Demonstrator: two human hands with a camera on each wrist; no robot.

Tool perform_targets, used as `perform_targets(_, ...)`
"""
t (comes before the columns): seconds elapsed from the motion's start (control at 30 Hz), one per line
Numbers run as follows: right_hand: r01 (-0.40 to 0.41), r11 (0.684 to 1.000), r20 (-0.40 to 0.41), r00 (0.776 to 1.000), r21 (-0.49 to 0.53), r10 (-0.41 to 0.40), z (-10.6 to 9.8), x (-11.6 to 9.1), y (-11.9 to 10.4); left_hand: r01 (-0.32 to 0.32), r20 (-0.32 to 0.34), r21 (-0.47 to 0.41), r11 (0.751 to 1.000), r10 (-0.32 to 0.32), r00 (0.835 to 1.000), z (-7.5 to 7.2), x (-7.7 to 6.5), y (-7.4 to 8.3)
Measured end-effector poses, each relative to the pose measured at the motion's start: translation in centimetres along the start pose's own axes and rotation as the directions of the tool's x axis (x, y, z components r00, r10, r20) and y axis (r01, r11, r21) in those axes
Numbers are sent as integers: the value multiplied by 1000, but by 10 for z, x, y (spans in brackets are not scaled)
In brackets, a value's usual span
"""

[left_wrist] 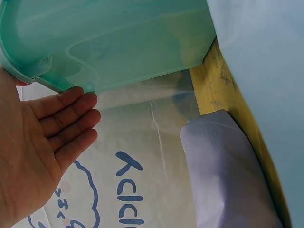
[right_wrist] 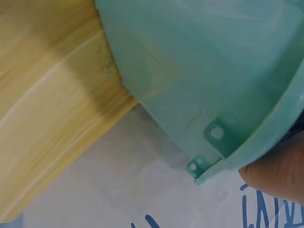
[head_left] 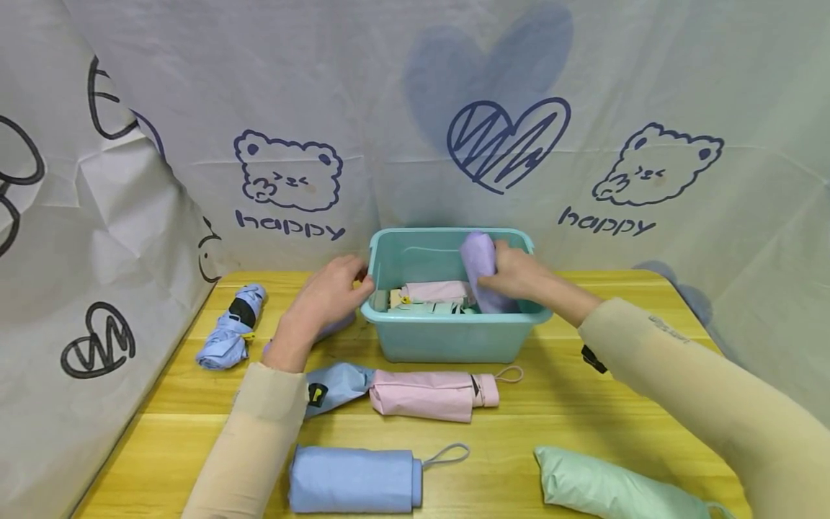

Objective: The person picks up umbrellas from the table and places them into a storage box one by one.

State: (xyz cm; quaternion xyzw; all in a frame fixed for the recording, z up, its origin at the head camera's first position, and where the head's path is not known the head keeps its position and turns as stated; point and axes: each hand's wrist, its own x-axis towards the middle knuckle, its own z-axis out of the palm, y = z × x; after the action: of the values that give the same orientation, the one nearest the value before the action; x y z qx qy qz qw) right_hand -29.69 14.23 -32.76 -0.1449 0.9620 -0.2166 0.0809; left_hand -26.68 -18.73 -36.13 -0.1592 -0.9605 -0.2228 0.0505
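Note:
My right hand (head_left: pixel 519 274) grips a folded purple umbrella (head_left: pixel 478 263), which stands tilted inside a teal plastic bin (head_left: pixel 454 321). In the right wrist view the bin's wall (right_wrist: pixel 190 61) hides most of that hand (right_wrist: pixel 280 171). My left hand (head_left: pixel 331 288) is at the bin's left rim, its fingers (left_wrist: pixel 71 116) nearly straight and holding nothing. Whether it touches the rim is hard to tell. Within the bin lie a pink umbrella (head_left: pixel 436 290) and a pale patterned one (head_left: pixel 428 308). Another purple umbrella (left_wrist: pixel 223 166) lies beside the bin, partly hidden by my left hand in the head view.
On the wooden table (head_left: pixel 493 440) are a loosely wrapped blue umbrella (head_left: pixel 223 342), a grey-blue one (head_left: pixel 346 384), a pink one (head_left: pixel 421 395), a blue one (head_left: pixel 353 479) and a mint green one (head_left: pixel 609 483). A black item (head_left: pixel 594 359) shows beside my right sleeve. Printed cloth (head_left: pixel 389 108) hangs behind.

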Motion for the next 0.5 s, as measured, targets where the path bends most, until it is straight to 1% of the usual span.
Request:
perform_targets(0.17,-23,998,60,998,-56,26,6,5,1,-3,-1,5,1000,3,1000,1,0,-1)
perform_targets(0.33,-23,997,116,993,-80,32,11,9,2,1,1,1,1000,-1,1000,0,0,-2)
perform_targets(0.5,-27,991,157,986,-128,48,16,12,2,-1,1,-3,1000,1,1000,0,1,-2)
